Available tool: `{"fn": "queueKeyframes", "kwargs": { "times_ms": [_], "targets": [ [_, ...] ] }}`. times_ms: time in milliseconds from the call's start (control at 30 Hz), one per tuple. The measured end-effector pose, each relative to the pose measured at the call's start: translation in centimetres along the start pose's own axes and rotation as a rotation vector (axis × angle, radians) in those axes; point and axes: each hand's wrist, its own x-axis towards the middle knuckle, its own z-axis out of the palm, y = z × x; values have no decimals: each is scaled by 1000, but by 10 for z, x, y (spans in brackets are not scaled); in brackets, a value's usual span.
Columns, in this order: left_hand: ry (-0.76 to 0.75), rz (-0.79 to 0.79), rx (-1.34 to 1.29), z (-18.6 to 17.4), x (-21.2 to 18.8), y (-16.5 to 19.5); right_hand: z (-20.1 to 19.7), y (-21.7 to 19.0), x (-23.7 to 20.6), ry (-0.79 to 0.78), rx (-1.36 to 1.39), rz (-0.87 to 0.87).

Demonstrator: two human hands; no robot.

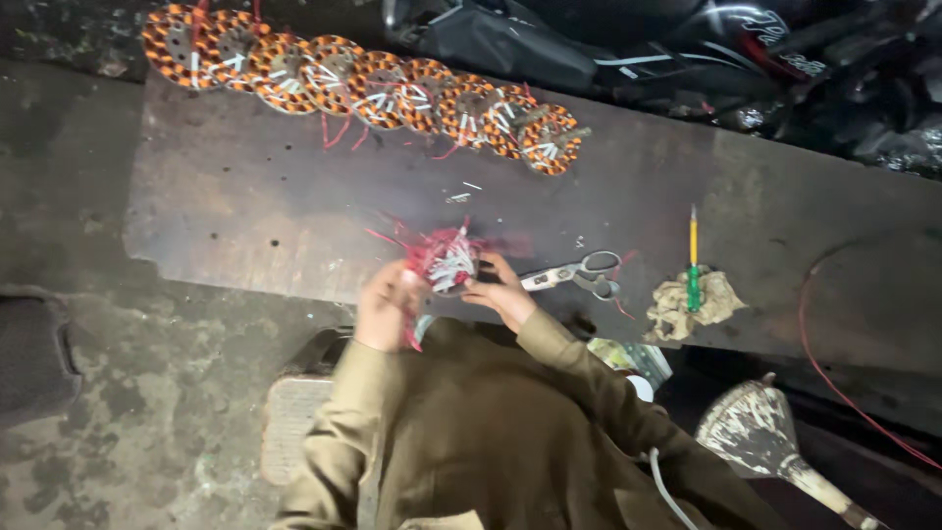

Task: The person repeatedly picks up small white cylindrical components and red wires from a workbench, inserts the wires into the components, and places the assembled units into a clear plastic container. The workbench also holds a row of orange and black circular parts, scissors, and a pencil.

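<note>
My left hand (389, 304) and right hand (500, 291) blur together around the red-and-white wire bundle (446, 257), so my grip is unclear. At five o'clock, the paint-spattered wooden mallet (760, 432) runs off the edge. At eleven, the row of orange copper-wound coils (363, 86) is cropped.

A dark, worn bench (245, 206) of stained wood or metal runs across the middle of the frame, its surface scuffed and pocked with small holes. Below and to the left lies a rough concrete floor (147, 393), mottled grey and patched with grime. At the left edge sits a dark cushion-like block (34, 358). Across the upper right, black plastic bags and dark clutter (687, 49) pile up behind the bench. The light is dim and uneven, brightest over the middle of the bench.
</note>
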Motion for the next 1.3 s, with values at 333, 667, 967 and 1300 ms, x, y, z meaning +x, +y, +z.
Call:
{"fn": "queueKeyframes", "kwargs": {
  "times_ms": [333,667,967,1300],
  "targets": [
    [341,411,925,89,-5,-57,-27,-5,-47,-29,-72,-260],
    [205,206,1348,108,-3,-25,-9,-24,-54,-72,-1341,-930],
    [68,261,1376,54,-7,-28,36,-48,-14,-205,-1655,-293],
    [-75,451,1307,36,21,-13,-15,-55,-86,162,-1067,-596]
  ]
}}
